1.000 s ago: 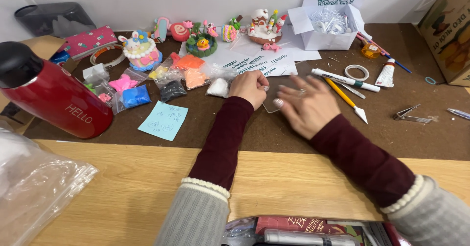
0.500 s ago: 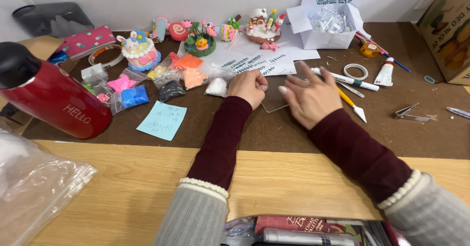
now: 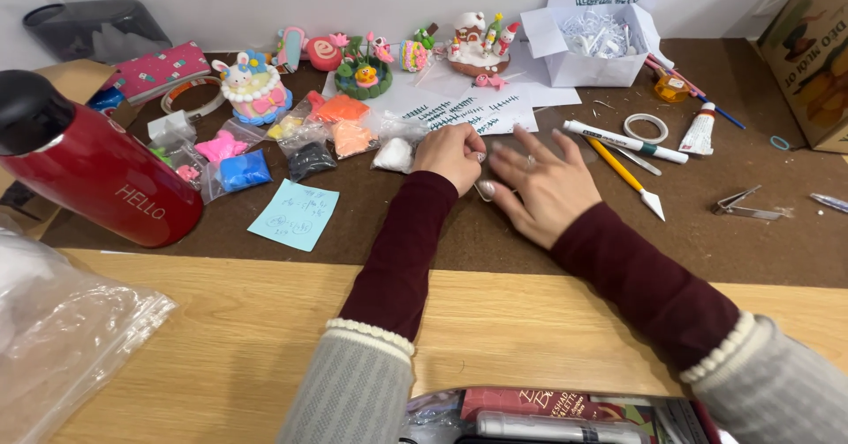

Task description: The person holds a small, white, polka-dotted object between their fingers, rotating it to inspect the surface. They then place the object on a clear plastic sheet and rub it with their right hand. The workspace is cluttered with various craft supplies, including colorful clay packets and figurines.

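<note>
My left hand (image 3: 450,154) rests on the brown mat (image 3: 495,241) with its fingers curled into a fist, right beside a small bag of white clay (image 3: 393,154). My right hand (image 3: 541,186) lies palm down next to it, fingers spread flat, thumb touching the left knuckles. A small pale bit (image 3: 486,189) shows between the two hands; I cannot tell what it is. Both arms wear dark red sleeves under grey knit.
Bags of coloured clay (image 3: 243,168), a blue sticky note (image 3: 294,213) and a red bottle (image 3: 97,174) lie left. Clay figurines (image 3: 254,91) line the back beside a white paper box (image 3: 590,45). A white pen (image 3: 624,141), a yellow craft knife (image 3: 624,175), a tape ring (image 3: 645,127) and a metal clip (image 3: 744,204) lie right.
My right hand has slid a little to the left, closing up against the left fist. The left hand has stayed where it was.
</note>
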